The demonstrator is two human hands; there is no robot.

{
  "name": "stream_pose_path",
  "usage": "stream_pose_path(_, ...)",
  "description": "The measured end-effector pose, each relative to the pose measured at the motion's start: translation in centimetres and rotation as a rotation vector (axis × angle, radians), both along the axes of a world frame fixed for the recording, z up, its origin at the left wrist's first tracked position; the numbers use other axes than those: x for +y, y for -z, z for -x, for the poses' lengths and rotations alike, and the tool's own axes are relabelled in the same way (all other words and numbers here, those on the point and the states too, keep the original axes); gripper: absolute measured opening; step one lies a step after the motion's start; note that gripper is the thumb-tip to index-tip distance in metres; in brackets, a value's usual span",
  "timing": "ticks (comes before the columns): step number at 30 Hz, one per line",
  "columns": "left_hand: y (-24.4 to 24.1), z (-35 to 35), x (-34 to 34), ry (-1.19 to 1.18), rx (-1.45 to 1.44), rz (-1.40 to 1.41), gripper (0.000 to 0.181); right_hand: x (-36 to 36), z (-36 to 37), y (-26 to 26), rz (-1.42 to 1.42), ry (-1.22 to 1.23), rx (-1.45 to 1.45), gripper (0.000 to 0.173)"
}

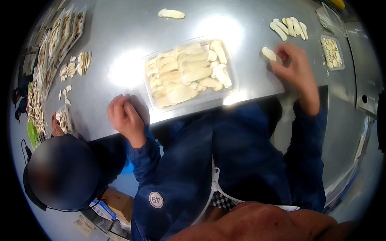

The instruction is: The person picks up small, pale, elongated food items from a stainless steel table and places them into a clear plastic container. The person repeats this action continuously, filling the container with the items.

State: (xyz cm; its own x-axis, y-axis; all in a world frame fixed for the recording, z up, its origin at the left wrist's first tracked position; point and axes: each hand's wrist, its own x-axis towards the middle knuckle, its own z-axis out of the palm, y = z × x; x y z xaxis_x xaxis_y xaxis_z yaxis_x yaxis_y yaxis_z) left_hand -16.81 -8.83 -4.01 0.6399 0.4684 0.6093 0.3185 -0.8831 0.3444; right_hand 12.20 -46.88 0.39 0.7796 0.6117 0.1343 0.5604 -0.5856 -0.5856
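A clear plastic tray point(235, 80) lies near the front edge of the steel table, filled with layered, pale mushroom slices point(194, 67) that look like king oyster mushroom. To its right, my right hand point(294, 66) pinches a single mushroom slice point(268, 53) between thumb and fingers, just above the tabletop. My left hand point(125, 117) is at the table edge, left of the tray, fingers loosely curled. Nothing shows in it, but its palm is hidden. Several loose slices point(289, 27) lie beyond my right hand, and one slice point(171, 14) lies alone beyond the tray.
At my left is a co-worker in a dark cap point(63, 171), with a hand point(56, 126) at a small tray point(68, 120). Overlapping trays of slices point(61, 36) line the far left. Another small filled tray point(331, 53) and a clear container point(328, 19) are at the right.
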Motion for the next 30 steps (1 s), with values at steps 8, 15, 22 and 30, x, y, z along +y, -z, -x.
stream_pose_path(8,0.0,0.0,0.1,-0.010,-0.006,-0.032,0.013,9.5,6.7,-3.8,-0.141,-0.448,-0.319,0.022)
stream_pose_path(15,-0.1,0.1,0.0,0.002,0.002,0.002,0.015,13.2,8.3,-1.4,-0.146,-0.523,-0.317,0.021)
stream_pose_path(22,-0.2,0.0,-0.1,-0.004,0.010,0.003,0.015,13.5,8.4,-0.9,-0.111,-0.520,-0.301,0.022)
stream_pose_path(30,-0.1,0.1,0.2,0.006,-0.009,-0.014,0.014,13.2,8.1,-1.6,-0.134,-0.516,-0.284,0.024)
